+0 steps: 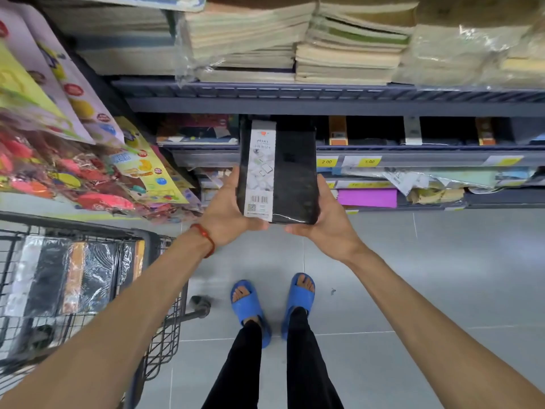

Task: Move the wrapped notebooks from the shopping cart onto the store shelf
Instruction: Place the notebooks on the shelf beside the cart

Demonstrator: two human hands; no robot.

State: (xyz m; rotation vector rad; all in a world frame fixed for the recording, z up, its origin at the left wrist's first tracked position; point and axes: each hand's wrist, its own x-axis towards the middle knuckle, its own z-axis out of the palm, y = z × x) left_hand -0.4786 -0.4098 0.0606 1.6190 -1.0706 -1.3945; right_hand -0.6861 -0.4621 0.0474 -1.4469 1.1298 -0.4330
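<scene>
A black wrapped notebook (290, 172) with a white label strip and barcode is held flat between both hands, its far end reaching into the middle shelf (413, 156) opening. My left hand (227, 211) grips its near left corner and my right hand (327, 222) its near right corner. Several more wrapped notebooks (70, 276), black with orange or white strips, lie in the wire shopping cart (165, 335) at the lower left. Other black notebooks (374, 132) with orange strips sit on the same shelf to the right.
The upper shelf (324, 94) carries stacks of beige exercise books (348, 57). Yellow price tags (326, 162) line the shelf edge. Colourful packaged toys (73, 160) hang at the left. Lower shelves hold paper and a purple sheet (367, 198). My feet in blue slippers (246, 308) stand on grey tiles.
</scene>
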